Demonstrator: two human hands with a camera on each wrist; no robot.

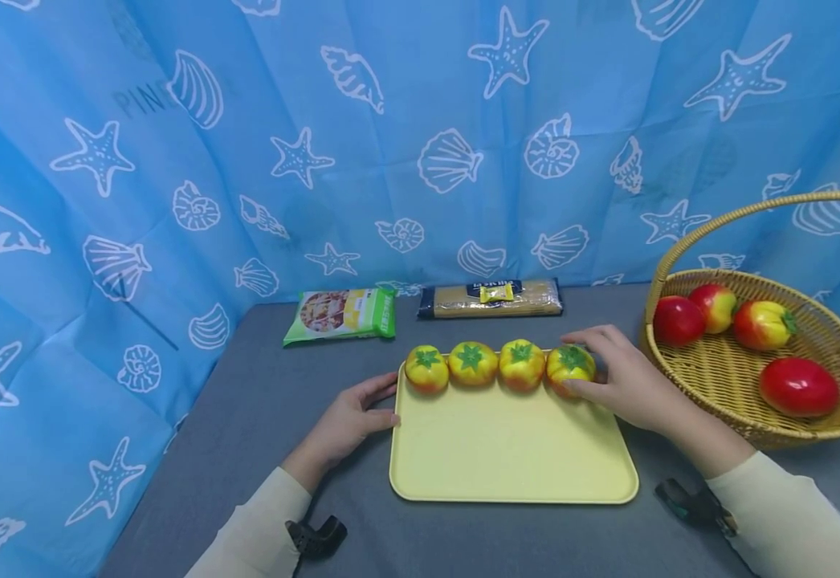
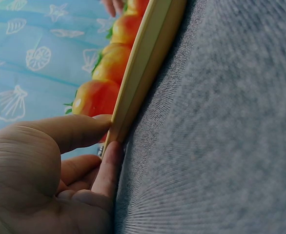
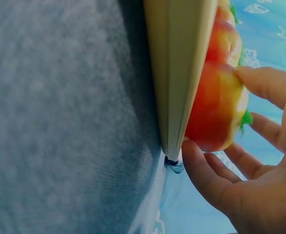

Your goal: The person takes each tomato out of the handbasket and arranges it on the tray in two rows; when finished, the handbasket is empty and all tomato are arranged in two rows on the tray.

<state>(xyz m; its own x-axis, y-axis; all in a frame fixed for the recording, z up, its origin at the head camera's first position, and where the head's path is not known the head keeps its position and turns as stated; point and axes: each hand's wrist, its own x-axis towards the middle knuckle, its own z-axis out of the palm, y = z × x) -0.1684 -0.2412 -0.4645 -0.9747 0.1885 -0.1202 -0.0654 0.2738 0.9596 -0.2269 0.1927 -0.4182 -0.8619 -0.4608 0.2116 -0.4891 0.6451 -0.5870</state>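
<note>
A pale yellow rectangular tray (image 1: pixel 514 449) lies on the grey cloth. Along its far edge sits a row of several yellow-and-red tomatoes with green star-shaped tops, such as the leftmost tomato (image 1: pixel 426 371). My left hand (image 1: pixel 344 421) pinches the tray's left edge, thumb at the rim and fingertips lower on the side, as the left wrist view shows. On the right, my right hand (image 1: pixel 625 381) holds the rightmost tomato (image 3: pixel 214 105). Its thumb touches the tomato's near side and the other fingers bend round the far and outer side.
A wicker basket (image 1: pixel 756 437) with a tall handle stands at the right, holding several fruits, among them a red oval fruit (image 1: pixel 800 387). Behind the tray lie a green snack bag (image 1: pixel 344 315) and a noodle pack (image 1: pixel 463 303) with a small yellow packet (image 1: pixel 496 293) on it.
</note>
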